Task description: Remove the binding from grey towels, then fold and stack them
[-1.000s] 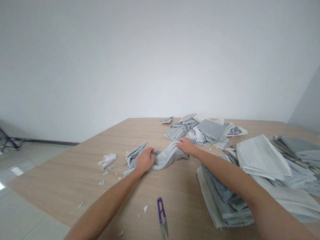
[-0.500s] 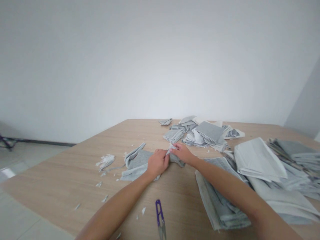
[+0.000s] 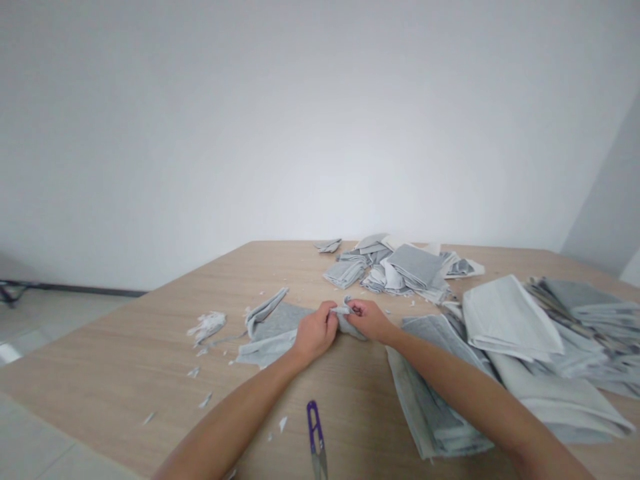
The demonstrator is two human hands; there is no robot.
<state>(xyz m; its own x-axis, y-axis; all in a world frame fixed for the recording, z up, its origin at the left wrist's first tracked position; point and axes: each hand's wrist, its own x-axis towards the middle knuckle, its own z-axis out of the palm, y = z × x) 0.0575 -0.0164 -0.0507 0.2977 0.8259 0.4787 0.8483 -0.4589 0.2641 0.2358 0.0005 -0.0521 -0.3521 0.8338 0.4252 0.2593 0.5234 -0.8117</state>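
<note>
Both hands pinch a light grey piece of cloth near the middle of the wooden table. My left hand is closed on its bunched edge, and most of the cloth spreads out flat to the left of that hand. Close by on the right, my right hand grips the same edge, with a short flap hanging below the fingers. The fingertips of the two hands are a small gap apart. Purple-handled thread snips lie in front of the hands, blades toward me.
Folded grey and white cloths are stacked on the right, under and beyond my right forearm. Another heap of folded cloth pieces lies at the back. A small pile of white scraps sits on the left, with loose bits scattered around it.
My right hand has turned and lowered slightly at the cloth's edge, and the bunched part between the hands is now more level. The view has shifted a little.
</note>
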